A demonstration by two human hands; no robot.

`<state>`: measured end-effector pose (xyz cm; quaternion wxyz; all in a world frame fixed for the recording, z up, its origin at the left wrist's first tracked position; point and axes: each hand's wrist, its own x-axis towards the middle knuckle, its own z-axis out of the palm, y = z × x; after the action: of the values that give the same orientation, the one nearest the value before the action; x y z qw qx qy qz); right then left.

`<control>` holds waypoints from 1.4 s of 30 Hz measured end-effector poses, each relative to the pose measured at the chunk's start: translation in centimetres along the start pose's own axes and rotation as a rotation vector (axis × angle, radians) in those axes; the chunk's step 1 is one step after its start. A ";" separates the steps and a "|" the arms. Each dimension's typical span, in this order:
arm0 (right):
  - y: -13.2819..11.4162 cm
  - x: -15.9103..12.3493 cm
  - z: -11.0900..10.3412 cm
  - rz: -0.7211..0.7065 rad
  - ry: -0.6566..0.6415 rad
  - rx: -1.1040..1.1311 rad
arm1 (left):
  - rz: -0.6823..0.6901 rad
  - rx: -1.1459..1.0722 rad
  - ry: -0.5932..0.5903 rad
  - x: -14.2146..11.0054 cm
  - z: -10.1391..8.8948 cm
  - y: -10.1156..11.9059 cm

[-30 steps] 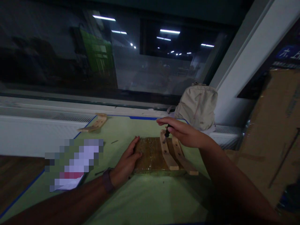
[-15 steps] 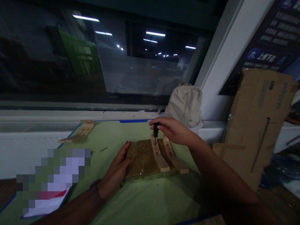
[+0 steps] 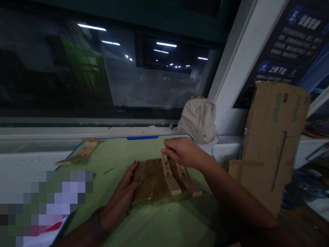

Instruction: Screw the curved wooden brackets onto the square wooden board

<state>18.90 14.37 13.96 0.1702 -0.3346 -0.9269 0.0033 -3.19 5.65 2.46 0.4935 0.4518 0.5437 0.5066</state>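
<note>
My right hand [image 3: 181, 151] is closed around a screwdriver, whose black handle showed half a second ago. Now the fingers cover nearly all of it. Its lower end [image 3: 167, 162] meets the upper hole of a curved wooden strip [image 3: 170, 180]. A second curved strip [image 3: 189, 181] lies just to the right. Both strips rest across a brown wooden board [image 3: 150, 178] that seems wrapped in clear film. At the board's left end my left hand [image 3: 125, 187] grips the edge, thumb on top and fingers along the side.
On the green table mat [image 3: 113, 147], another curved wooden strip [image 3: 82, 152] lies at the far left. A thin dark rod [image 3: 108, 171] is near my left hand. A beige backpack [image 3: 197, 120] stands by the window; a tall cardboard sheet [image 3: 275, 137] leans at right.
My right hand has turned and lowered around the screwdriver, hiding its handle. My left hand stays on the board. The whole view has shifted slightly.
</note>
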 end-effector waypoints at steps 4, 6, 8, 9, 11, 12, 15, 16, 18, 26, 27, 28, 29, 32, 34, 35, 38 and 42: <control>-0.9 -0.1 0.5 -0.255 -0.017 0.264 | 0.022 -0.006 -0.010 0.3 -0.1 -0.3; -0.4 0.0 0.9 -0.282 -0.063 0.421 | 0.018 -0.008 -0.014 0.5 -0.1 -0.5; 0.5 0.3 1.3 -0.193 -0.052 0.508 | 0.012 -0.012 -0.015 0.6 -0.2 -0.7; 1.0 0.4 1.4 -0.125 -0.023 0.505 | 0.010 -0.017 -0.010 0.6 -0.3 -0.8; 1.7 0.6 1.5 0.010 0.055 0.369 | 0.023 -0.028 -0.005 0.7 -0.3 -1.1; 1.9 0.7 1.4 0.072 0.076 0.257 | 0.030 -0.036 -0.009 0.7 -0.3 -1.3; 1.3 0.5 1.0 0.180 0.048 -0.058 | 0.044 -0.066 -0.028 1.0 -0.4 -1.8; 0.8 0.3 0.8 0.180 0.027 -0.122 | 0.053 -0.063 -0.028 1.1 -0.4 -2.0; -0.3 -0.1 0.4 0.138 -0.007 -0.164 | 0.075 -0.038 -0.016 1.3 -0.5 -2.3; -1.3 -0.5 -0.1 -0.061 -0.056 0.286 | 0.057 -0.025 -0.029 1.1 -0.4 -1.7; -1.0 -0.3 -0.1 -0.022 -0.029 0.249 | 0.045 -0.040 -0.027 1.1 -0.3 -1.6; -0.7 -0.1 -0.1 0.027 -0.003 0.176 | 0.038 -0.057 -0.023 1.1 -0.3 -1.6; -0.5 0.1 -0.1 0.082 0.016 0.078 | 0.033 -0.072 -0.020 1.1 -0.2 -1.6; -0.4 0.3 -0.3 0.203 0.000 -0.195 | 0.032 -0.084 -0.013 1.3 -0.3 -1.9; -0.7 0.0 -0.4 0.183 -0.036 -0.241 | 0.034 -0.077 -0.027 1.3 -0.3 -2.0; -0.9 -0.2 -0.5 0.147 -0.044 -0.218 | 0.030 -0.076 -0.034 1.2 -0.3 -1.9; -1.2 -0.9 -0.7 -0.008 -0.036 -0.022 | 0.022 -0.071 -0.034 1.0 -0.3 -1.6; -0.5 -1.1 -0.9 -0.171 -0.128 0.293 | 0.019 -0.112 -0.012 0.8 0.0 -1.0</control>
<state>19.67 13.19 14.53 0.1575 -0.2255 -0.9504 0.1449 -3.31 6.36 1.42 0.5162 0.4318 0.5074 0.5382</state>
